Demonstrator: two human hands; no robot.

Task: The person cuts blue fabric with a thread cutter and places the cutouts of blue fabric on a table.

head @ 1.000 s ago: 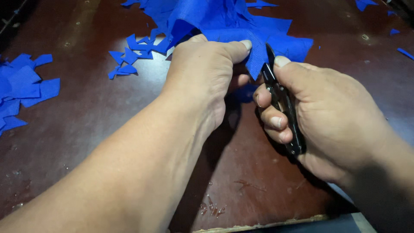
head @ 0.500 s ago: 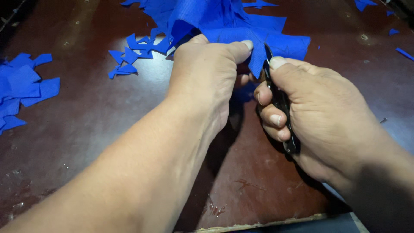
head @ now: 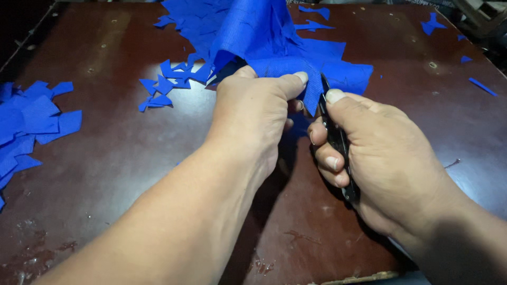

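At the centre of the dark brown table (head: 105,158), a large piece of blue fabric (head: 264,37) is being pinched along its near edge by the left hand (head: 253,116), thumb and fingers closed together on the cloth. Just beside it, small black thread snips (head: 338,142) are being gripped by the right hand (head: 380,158), fingers curled tight around the handle and thumb pressing near the top. Only the blade tip is being shown against the fabric edge; whether the blades are parted or closed cannot be told, most of the tool being hidden by the fingers. Blue offcuts (head: 169,84) are lying beside the fabric, and a stack of blue pieces (head: 31,121) is being cut off by the left edge. The fabric's far portion is being cropped at the top.
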